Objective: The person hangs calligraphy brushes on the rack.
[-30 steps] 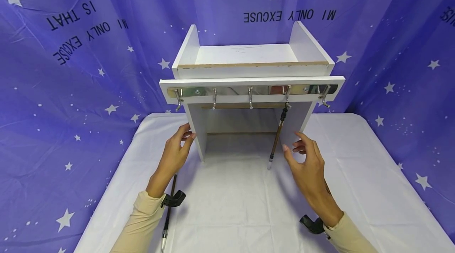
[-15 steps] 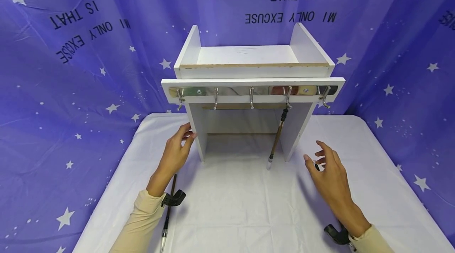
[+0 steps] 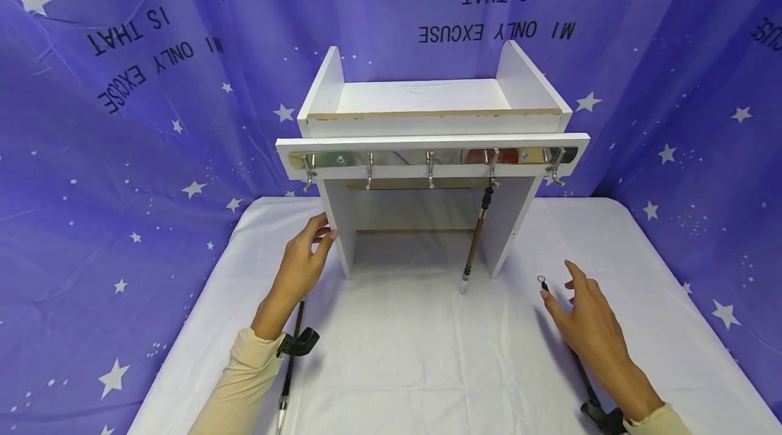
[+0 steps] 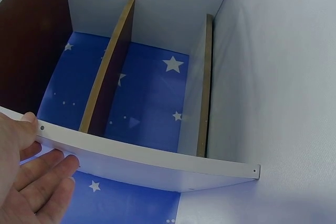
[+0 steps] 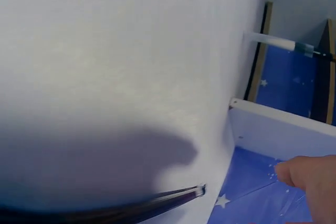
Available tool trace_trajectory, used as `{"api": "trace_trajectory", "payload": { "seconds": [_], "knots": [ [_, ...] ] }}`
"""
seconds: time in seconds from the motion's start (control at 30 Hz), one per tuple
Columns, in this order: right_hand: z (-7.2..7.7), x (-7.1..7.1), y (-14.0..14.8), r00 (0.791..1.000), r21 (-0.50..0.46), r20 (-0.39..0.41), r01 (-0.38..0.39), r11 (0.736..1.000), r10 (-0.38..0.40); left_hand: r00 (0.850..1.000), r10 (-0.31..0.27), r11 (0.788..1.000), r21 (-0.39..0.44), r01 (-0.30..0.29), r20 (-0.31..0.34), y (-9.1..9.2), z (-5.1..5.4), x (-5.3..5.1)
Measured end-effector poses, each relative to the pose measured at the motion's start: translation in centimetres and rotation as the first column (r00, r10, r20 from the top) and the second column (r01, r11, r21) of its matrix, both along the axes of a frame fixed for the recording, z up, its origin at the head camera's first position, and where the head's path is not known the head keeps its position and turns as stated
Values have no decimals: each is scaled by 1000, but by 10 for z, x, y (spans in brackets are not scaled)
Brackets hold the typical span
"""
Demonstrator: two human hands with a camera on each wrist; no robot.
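The left hand (image 3: 299, 265) reaches forward, thumb and fingers pinching the front edge of the side panel of a white shelf unit (image 3: 434, 124) on the table (image 3: 403, 353). The right hand (image 3: 589, 326) is well apart from the unit, fingers loosely spread, near a dark loop-tipped rod (image 3: 582, 374). The unit's upper compartment is open-topped; before its lower opening, a brown rod (image 3: 476, 239) hangs from a metal hook (image 3: 494, 165).
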State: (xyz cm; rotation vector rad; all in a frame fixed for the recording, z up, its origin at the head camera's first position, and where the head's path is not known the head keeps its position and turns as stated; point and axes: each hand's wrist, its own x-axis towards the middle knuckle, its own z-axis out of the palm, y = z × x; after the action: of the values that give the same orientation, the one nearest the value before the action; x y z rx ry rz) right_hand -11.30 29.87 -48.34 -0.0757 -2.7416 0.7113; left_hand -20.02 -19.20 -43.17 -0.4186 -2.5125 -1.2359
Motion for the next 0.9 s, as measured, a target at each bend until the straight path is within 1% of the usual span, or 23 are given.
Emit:
{"api": "trace_trajectory", "payload": {
  "seconds": [0.1, 0.33, 0.43, 0.5, 0.57, 0.67, 0.9],
  "knots": [
    [-5, 3, 6, 1000, 21, 30, 1, 1000, -2, 1000, 3, 1000, -3, -3, -6, 0, 0, 0],
    [-14, 8, 17, 991, 59, 137, -17, 998, 8, 1000, -1, 1000, -4, 0, -4, 0, -1, 0],
    [-15, 11, 23, 977, 67, 213, -40, 997, 24, 1000, 1, 1000, 1, -1, 4, 1, -1, 0],
    [-14, 13, 26, 962, 67, 272, -53, 996, 33, 1000, 4, 1000, 3, -4, 10, 1, -2, 1],
    [-13, 15, 27, 949, 63, 313, -60, 996, 37, 1000, 7, 1000, 4, -7, 15, 1, -1, 1],
    [-13, 18, 27, 941, 59, 337, -62, 996, 38, 1000, 10, 1000, 1, -10, 16, 1, -1, 1],
    [-18, 22, 26, 941, 57, 334, -70, 996, 47, 1000, 9, 1000, -3, -9, 14, 0, 0, 1]
  ]
}}
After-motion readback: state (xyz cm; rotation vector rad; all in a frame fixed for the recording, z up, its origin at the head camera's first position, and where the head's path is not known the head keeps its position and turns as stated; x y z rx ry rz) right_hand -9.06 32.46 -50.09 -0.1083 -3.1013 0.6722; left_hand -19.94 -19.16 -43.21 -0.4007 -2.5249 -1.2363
